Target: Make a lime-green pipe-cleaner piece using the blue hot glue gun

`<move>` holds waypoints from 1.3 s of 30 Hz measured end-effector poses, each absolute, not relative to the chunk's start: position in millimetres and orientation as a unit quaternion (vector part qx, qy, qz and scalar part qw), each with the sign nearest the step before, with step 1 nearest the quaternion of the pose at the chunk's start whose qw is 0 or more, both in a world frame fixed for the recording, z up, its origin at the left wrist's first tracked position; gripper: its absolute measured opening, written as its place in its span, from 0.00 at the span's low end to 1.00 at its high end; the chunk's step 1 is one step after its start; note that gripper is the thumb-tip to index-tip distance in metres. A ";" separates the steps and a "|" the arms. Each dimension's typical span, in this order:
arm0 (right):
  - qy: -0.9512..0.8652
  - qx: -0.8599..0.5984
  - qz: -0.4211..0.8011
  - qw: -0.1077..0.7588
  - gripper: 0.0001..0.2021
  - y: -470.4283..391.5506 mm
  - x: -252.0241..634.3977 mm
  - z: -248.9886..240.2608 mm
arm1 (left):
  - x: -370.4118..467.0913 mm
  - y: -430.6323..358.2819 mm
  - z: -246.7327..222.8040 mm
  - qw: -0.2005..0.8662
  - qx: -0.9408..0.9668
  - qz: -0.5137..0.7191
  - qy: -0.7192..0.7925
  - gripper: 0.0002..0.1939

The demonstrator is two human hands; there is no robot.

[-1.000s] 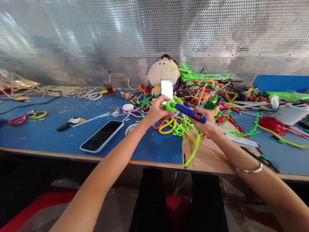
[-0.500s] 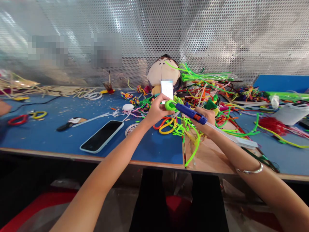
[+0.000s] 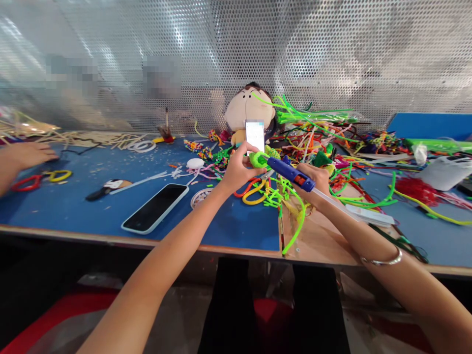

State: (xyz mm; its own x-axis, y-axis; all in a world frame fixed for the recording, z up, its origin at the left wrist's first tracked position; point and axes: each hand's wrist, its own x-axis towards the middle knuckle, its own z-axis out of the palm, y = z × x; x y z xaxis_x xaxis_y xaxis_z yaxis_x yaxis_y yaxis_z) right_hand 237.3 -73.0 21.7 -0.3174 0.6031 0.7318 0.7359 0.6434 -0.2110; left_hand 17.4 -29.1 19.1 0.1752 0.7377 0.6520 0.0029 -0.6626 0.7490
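Note:
My left hand (image 3: 239, 169) is closed on a small bright green coil of pipe cleaner (image 3: 258, 160), held above the table by thumb and fingers. A blue glue gun (image 3: 289, 173) is gripped in my right hand (image 3: 313, 179), its nozzle pointing left and meeting the green coil. A clear glue stick (image 3: 330, 197) sticks out of the gun's back end. Below my hands lie scissors with red and yellow handles (image 3: 254, 197) and a heap of green pipe cleaner pieces (image 3: 273, 196). A lit phone (image 3: 255, 135) leans on a plush doll (image 3: 249, 110) just behind my left hand.
A dark-screened phone (image 3: 155, 209) lies at front left on the blue table (image 3: 92, 206). At far left rests another person's hand (image 3: 31, 153) near red and yellow scissors (image 3: 57, 175). Colourful pipe cleaners (image 3: 295, 140) pile at back right. A perforated metal panel (image 3: 206, 49) stands behind.
The other person's hand has come further into view at the left, over the table. My hands, the green coil and the glue gun have shifted only very slightly.

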 end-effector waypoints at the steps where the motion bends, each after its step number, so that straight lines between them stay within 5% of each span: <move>1: -0.808 -0.413 -0.084 0.413 0.06 -72.9 237.3 21.5 | 17.2 -28.7 18.8 0.311 0.701 0.585 0.264 0.26; 39: -0.801 -0.444 -0.113 0.385 0.08 -70.8 236.5 22.7 | 11.5 -16.3 10.2 0.022 0.748 0.609 0.262 0.20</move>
State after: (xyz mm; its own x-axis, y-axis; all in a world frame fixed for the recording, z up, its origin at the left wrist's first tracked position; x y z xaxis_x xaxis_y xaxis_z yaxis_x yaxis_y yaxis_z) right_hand 236.5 -70.8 22.7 -0.3096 0.6243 0.7172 0.7982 0.5805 -0.1608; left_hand 11.5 -16.3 10.2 0.1202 0.4182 0.9003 0.3645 -0.8622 0.3519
